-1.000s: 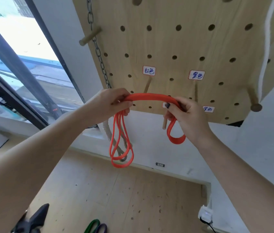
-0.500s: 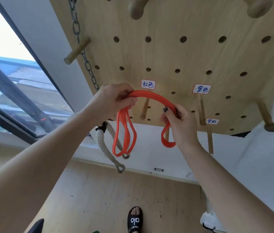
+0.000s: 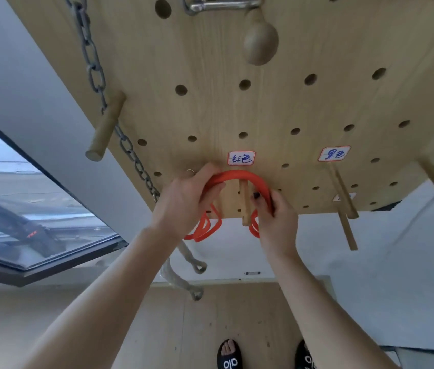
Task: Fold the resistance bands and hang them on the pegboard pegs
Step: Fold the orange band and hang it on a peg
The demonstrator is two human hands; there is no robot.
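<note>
Both my hands grip the folded red band (image 3: 237, 176), left hand (image 3: 184, 201) and right hand (image 3: 274, 222) fingers curled round it, its arc draped over the peg (image 3: 245, 206) against the pegboard (image 3: 264, 107).

A grey metal chain (image 3: 92, 65) hangs down the left part of the board in front of me and passes behind a short wooden dowel. Below the board, two thick pale ropes (image 3: 184, 272) with looped ends hang in front of the white wall (image 3: 386, 267). At the top edge I see a shiny metal carabiner (image 3: 221, 4). On my left is a large window (image 3: 18, 214) with a dark frame, and a black bar with red letters shows behind the glass. Under me is a light wooden floor (image 3: 157, 328). My two feet stand on it in black slide sandals (image 3: 229, 355) with white letters. A small dark plate (image 3: 252, 273) sits low on the wall.
</note>
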